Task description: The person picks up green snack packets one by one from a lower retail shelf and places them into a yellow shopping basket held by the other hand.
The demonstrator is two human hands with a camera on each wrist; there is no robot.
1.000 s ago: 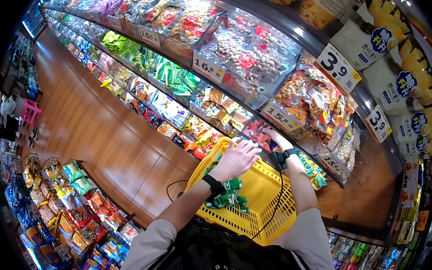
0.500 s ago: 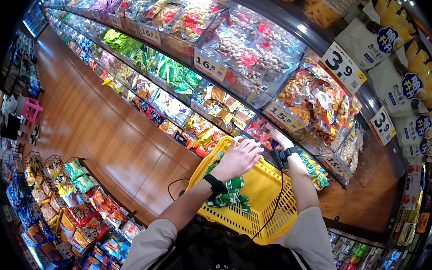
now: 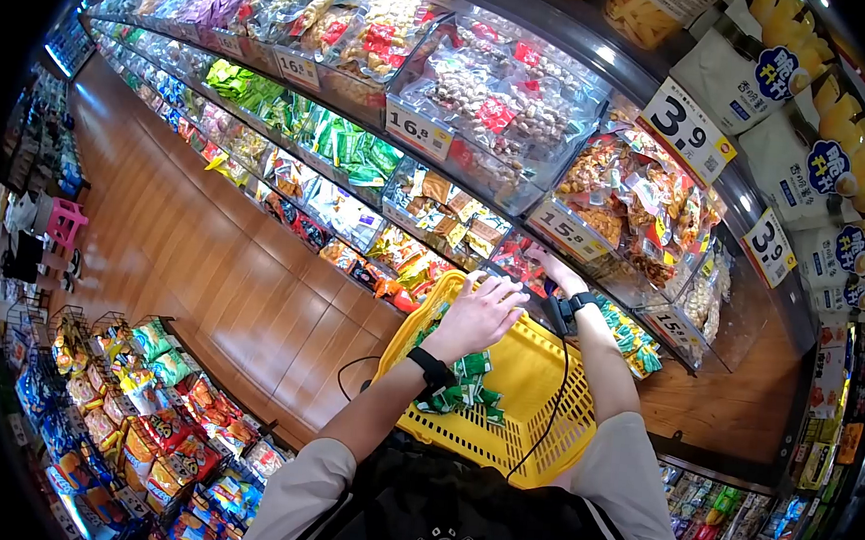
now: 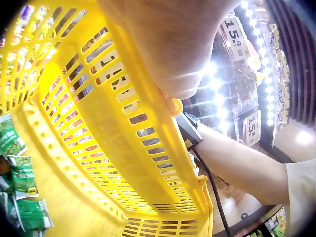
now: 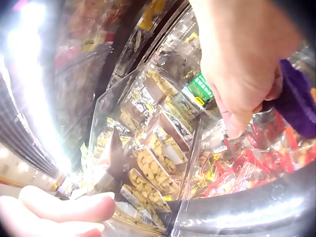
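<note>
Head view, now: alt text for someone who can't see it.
Seen from above, a left hand lies over the rim of a yellow basket containing green packets, while the right hand reaches to red packets. Shop shelves of bagged snacks with price tags run alongside.

We read 3.9 on two large price cards (image 3: pixel 685 132), 16.8 and 15.8 on smaller shelf tags (image 3: pixel 418 132), and 脆升升 on the blue badges (image 3: pixel 781 74) of white snack bags (image 3: pixel 725 75)
</note>
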